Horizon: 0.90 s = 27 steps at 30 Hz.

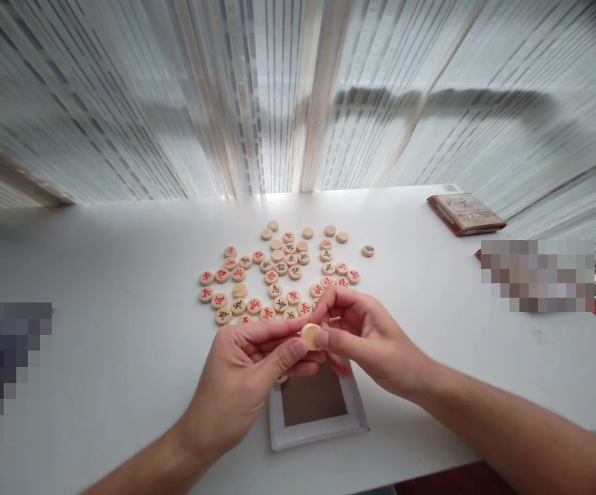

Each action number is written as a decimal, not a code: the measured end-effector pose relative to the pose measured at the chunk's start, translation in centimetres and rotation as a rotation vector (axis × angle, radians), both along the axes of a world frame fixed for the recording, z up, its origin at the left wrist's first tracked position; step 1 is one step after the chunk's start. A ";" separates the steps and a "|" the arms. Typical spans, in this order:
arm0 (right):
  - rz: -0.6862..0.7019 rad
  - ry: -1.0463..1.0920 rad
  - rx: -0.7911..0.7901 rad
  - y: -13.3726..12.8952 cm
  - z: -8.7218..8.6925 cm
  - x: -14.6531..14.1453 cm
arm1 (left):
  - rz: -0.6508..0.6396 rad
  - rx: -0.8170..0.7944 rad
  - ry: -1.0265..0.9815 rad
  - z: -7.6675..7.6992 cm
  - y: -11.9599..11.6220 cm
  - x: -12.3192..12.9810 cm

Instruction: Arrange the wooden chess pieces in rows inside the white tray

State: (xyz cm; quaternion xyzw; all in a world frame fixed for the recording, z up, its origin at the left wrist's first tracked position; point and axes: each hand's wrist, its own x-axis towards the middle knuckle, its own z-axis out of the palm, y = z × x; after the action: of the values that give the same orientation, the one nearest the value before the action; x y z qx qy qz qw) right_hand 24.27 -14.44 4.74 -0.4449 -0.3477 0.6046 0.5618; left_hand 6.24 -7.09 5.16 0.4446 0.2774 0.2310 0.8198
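Left hand (243,375), right hand (377,340), disc (308,337) between

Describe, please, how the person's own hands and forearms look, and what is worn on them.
The left hand and right hand are bare, with no glove, ring or watch visible. No sleeve shows on the left forearm or right forearm.
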 end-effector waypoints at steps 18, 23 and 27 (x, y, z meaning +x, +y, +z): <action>-0.006 0.070 -0.029 0.1 0.1 -0.1 | -0.027 0.037 0.014 -0.1 0.0 -0.2; 0.002 0.075 -0.025 0.0 0.2 -0.1 | -0.024 0.038 0.011 -0.4 -0.1 -0.1; 0.003 0.070 -0.029 0.1 0.2 0.0 | -0.022 0.034 0.015 -0.4 -0.1 -0.3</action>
State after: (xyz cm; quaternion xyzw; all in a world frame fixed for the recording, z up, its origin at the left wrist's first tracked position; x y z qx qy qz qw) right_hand 24.25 -14.35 4.97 -0.4308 -0.3197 0.6257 0.5663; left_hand 5.99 -7.18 4.74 0.4634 0.2743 0.2232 0.8125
